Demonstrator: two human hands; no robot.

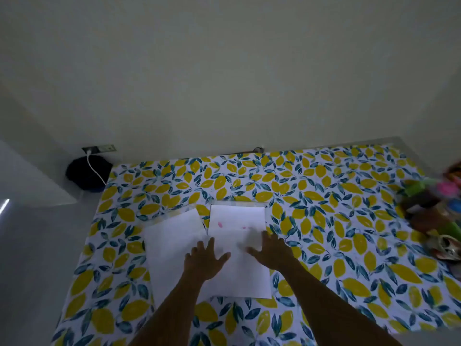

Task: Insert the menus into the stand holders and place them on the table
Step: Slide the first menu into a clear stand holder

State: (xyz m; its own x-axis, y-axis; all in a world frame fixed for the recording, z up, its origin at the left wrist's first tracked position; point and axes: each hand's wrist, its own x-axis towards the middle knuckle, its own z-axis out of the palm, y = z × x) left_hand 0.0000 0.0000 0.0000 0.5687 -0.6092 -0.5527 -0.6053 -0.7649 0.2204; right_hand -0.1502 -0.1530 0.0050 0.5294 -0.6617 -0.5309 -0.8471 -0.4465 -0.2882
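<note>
Table (324,221) in lemon-print cloth. Near its front edge, centre: two white sheets, left sheet (169,250) tilted, right sheet (237,221) squarer. Left hand (203,258) and right hand (270,250) spread flat on them. Right edge: blurred coloured clutter (434,216).

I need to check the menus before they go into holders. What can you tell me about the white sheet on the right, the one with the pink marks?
The right sheet is white, thin and paper-like, lying flat on the lemon-print tablecloth. A few small pink marks sit in its upper part; any print is too blurred to read. Its left edge meets or slightly overlaps the tilted left sheet. Both open hands are spread over its middle, the left hand at its left edge and the right hand at its right edge; contact can't be confirmed.
</note>
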